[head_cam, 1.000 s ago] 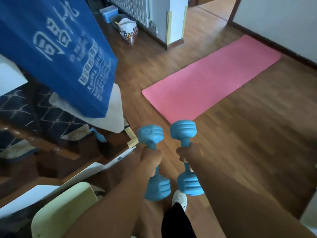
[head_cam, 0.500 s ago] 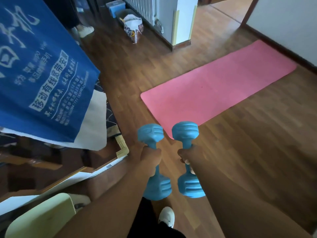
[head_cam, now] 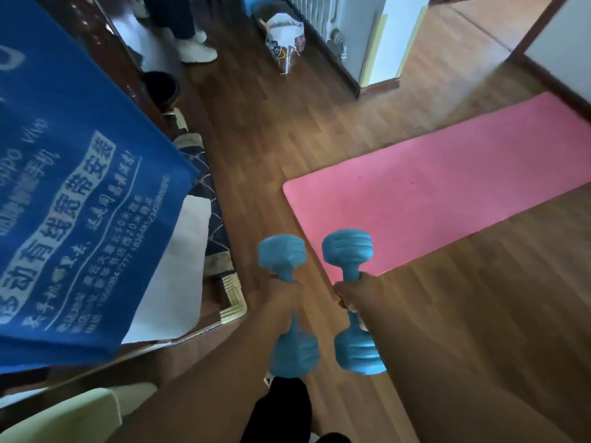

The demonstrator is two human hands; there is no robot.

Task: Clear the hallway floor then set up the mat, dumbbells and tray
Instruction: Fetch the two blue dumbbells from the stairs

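A pink mat lies unrolled on the wooden floor, running from the centre toward the upper right. My left hand grips the handle of one blue dumbbell, held upright above the floor. My right hand grips the handle of a second blue dumbbell, also upright, its top end over the mat's near corner. The two dumbbells hang side by side, apart from each other. No tray is in view.
A blue printed cloth hangs over furniture on the left, above a white sheet. A filled bag stands by a white pillar. Another person's feet stand at the top. A pale green chair back sits bottom left.
I have walked forward with both dumbbells, so the mat's near corner now lies right under them. The bag and pillar have drawn closer, and another person's feet have come into view.
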